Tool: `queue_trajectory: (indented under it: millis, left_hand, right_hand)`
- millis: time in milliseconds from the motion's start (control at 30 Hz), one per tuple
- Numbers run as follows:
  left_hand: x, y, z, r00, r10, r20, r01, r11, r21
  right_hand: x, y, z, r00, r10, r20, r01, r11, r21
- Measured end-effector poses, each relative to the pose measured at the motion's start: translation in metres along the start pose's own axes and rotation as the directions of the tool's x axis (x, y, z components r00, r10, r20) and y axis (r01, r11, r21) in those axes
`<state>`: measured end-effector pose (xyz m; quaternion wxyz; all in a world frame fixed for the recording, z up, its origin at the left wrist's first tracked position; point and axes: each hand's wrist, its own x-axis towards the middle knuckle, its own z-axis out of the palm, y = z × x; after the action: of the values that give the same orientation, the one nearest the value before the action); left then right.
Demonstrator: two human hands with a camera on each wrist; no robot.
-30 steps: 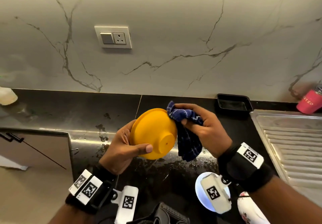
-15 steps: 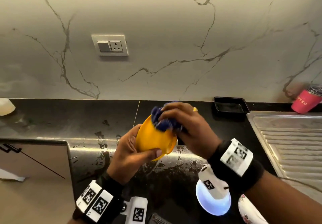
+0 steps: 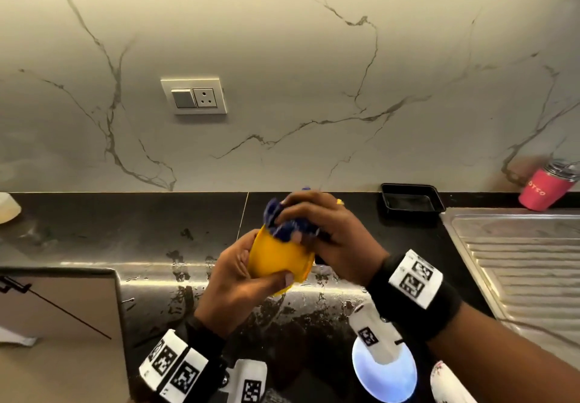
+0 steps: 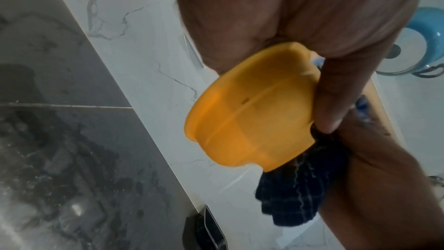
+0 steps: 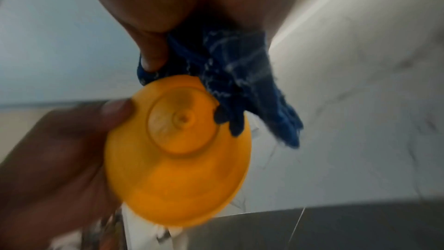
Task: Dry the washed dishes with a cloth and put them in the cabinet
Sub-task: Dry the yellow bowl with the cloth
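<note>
We are looking down over a dark, wet countertop (image 3: pixel 150 236). Nearest to us, by the bottom edge, a round pale-blue dish (image 3: pixel 384 374) is lying on the counter under the right wrist, with a white flowered piece (image 3: pixel 447 385) just beside it to the right. At lower left a tan cabinet door (image 3: pixel 59 318) is standing open. Above the counter, in the middle, we are holding a yellow bowl (image 3: pixel 279 261) off the surface. Our left hand (image 3: pixel 238 286) is gripping it, fingers curled behind its outer wall and the thumb pressing near the base. Our right hand (image 3: pixel 326 236) is closing around a bunched dark-blue checked cloth (image 3: pixel 288 223) and pressing it against the upper part of the bowl, covering much of the rim; a loose end of the cloth is hanging below the hand in the wrist views. To the right a ribbed steel draining board (image 3: pixel 521 264) is running toward us. Farther back, against the wall, a black tray (image 3: pixel 411 203) is sitting well apart from the hands, and a red tumbler (image 3: pixel 544 189) is standing at the far right. Beyond, a marble-veined wall (image 3: pixel 314 73) is carrying a switch and socket plate (image 3: pixel 194 96).
</note>
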<state>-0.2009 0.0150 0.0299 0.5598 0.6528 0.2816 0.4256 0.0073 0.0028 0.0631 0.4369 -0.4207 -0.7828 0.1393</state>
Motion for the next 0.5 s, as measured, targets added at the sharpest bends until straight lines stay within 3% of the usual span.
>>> queue_trajectory:
  millis: [67,100,133,200,267,333,367,433,500]
  left_hand:
    - [0.000,0.001,0.002,0.999,-0.029,-0.034,0.030,0.999,0.025]
    - [0.001,0.001,0.003,0.999,-0.028,-0.033,0.029,0.999,0.024]
    - [0.004,0.000,0.004,1.000,-0.021,-0.023,0.021,1.000,0.017]
    - [0.010,-0.003,0.005,1.000,0.005,0.009,-0.005,1.000,-0.022]
    - [0.014,-0.004,0.004,0.999,0.029,0.018,-0.028,0.998,-0.061]
    - [0.017,-0.007,0.003,0.999,0.038,0.031,-0.036,0.998,-0.056]
    - [0.017,-0.008,0.003,0.999,0.030,0.031,-0.029,0.998,-0.048]
    - [0.017,-0.007,0.004,1.000,-0.010,0.010,0.011,0.999,-0.036]
    - [0.017,-0.006,0.005,0.998,-0.049,-0.029,0.048,0.998,-0.029]
  right_hand:
    - [0.005,0.009,-0.004,0.970,0.239,-0.031,-0.222,0.935,0.276]
    - [0.005,0.008,-0.003,0.964,0.263,-0.044,-0.242,0.933,0.266]
    - [0.003,0.005,0.000,0.974,0.219,-0.066,-0.205,0.963,0.173]
    - [-0.001,-0.009,0.007,0.999,-0.001,-0.040,-0.003,0.993,-0.122]
    - [0.000,-0.021,0.010,0.971,-0.214,0.104,0.237,0.909,-0.343]
    - [0.004,-0.013,0.006,0.954,-0.256,0.159,0.297,0.889,-0.349]
    - [0.007,-0.003,0.002,0.968,-0.219,0.118,0.243,0.935,-0.260]
    - [0.009,0.016,-0.005,0.999,0.050,0.006,-0.051,0.997,0.055]
    - [0.010,0.028,-0.009,0.963,0.267,-0.025,-0.249,0.927,0.281]
